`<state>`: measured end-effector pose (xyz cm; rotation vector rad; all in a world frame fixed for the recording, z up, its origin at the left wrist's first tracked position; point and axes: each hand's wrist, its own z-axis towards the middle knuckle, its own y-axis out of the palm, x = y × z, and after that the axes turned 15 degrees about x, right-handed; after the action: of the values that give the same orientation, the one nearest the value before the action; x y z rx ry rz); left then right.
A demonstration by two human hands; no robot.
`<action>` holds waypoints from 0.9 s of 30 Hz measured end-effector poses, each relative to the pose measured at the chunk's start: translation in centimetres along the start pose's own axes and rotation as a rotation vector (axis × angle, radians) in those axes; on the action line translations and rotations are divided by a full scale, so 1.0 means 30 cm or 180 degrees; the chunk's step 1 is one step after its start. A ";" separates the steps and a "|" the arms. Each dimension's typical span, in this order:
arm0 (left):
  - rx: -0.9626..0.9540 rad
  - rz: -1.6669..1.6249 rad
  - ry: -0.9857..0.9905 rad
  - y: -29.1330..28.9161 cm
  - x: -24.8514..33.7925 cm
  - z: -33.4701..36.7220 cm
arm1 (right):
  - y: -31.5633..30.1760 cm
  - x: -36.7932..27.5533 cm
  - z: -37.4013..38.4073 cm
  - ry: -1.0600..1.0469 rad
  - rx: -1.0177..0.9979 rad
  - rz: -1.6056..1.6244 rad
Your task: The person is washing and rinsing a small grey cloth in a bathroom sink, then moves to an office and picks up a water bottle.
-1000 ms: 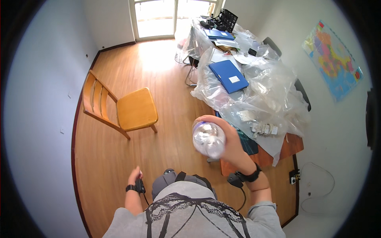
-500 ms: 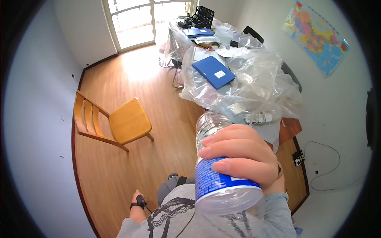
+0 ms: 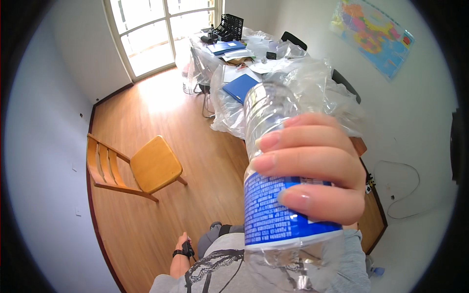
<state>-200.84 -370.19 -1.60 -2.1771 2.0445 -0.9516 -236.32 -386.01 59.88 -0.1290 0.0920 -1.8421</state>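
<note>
Close in front of me, my right hand (image 3: 312, 168) is wrapped around a clear plastic bottle (image 3: 268, 107) with a blue label. Its ridged upper part points up and away, and the clear base end is toward my body. Where the bottle's mouth would be, I cannot make out a cap. At my left side, my left hand (image 3: 182, 240) hangs low, with a black band at the wrist and a small black device (image 3: 187, 248) against it. Its fingers are too small and hidden to read.
A wooden chair (image 3: 155, 165) stands on the wood floor at the left. Ahead, a table is draped in clear plastic sheeting (image 3: 227, 115), with blue folders (image 3: 240, 88) and a black rack (image 3: 230, 27) on it. A loose cable (image 3: 417, 180) runs along the right wall.
The bottle and my right hand have come nearer and higher in view, with the bottle more upright. The view has shifted, so the table and map now appear further left.
</note>
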 end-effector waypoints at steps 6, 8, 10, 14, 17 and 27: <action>0.0129 -0.0371 -0.0463 -0.016 -0.117 -0.020 | -0.037 -0.008 0.050 -0.0146 0.0067 -0.0438; 0.0115 -0.0366 -0.0482 -0.016 -0.091 -0.052 | -0.044 -0.002 0.059 -0.0249 0.0027 -0.0477; 0.0213 -0.0072 -0.0445 -0.024 -0.067 -0.098 | -0.042 0.006 0.067 -0.0276 0.0026 -0.0442; 0.0226 -0.0135 -0.0615 -0.008 0.017 -0.127 | -0.024 0.009 0.081 -0.0295 0.0216 -0.0432; 0.0180 -0.0180 -0.0617 0.016 0.043 -0.073 | 0.002 0.006 0.092 -0.0293 0.0510 -0.0417; 0.0227 -0.0211 -0.0602 0.032 0.115 -0.174 | -0.017 0.077 0.144 -0.1090 0.0241 -0.0218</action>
<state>-204.06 -371.43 3.70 -2.2158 1.8380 -0.7770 -236.83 -388.08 64.33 -0.3958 -0.2232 -1.8629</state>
